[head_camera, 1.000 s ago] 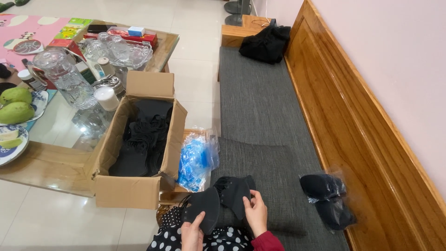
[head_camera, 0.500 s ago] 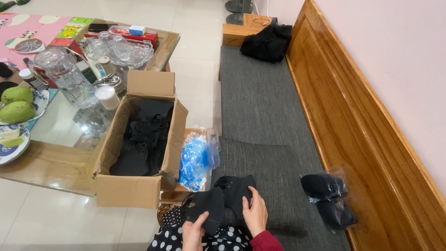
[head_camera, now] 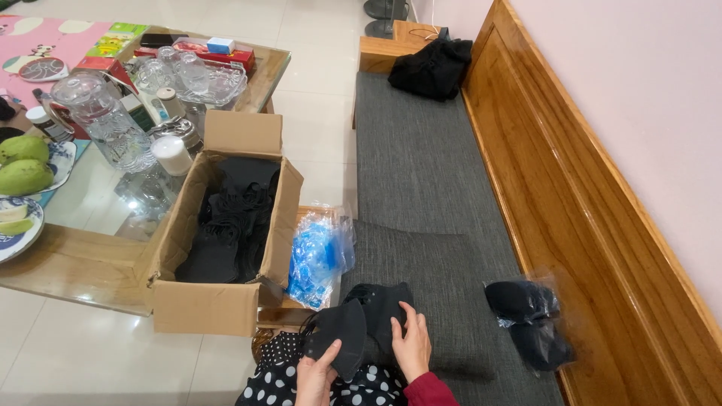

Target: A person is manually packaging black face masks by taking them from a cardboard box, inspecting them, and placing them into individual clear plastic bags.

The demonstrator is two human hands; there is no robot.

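head view, left hand (head_camera: 314, 376) pinching a black mask (head_camera: 340, 342), right hand (head_camera: 411, 347) pressed flat on black mask stack (head_camera: 380, 308), both on lap right of cardboard box (head_camera: 218, 301), blue bags (head_camera: 316, 256) beside box

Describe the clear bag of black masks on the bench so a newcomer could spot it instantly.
Start at the long wooden bench with its grey cushion. Near its front end, against the backrest, lies the clear bag of black masks. Unlike the blue plastic bags beside the cardboard box, its contents are black.

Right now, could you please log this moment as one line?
left hand: holds black mask | right hand: on mask stack | cardboard box: open
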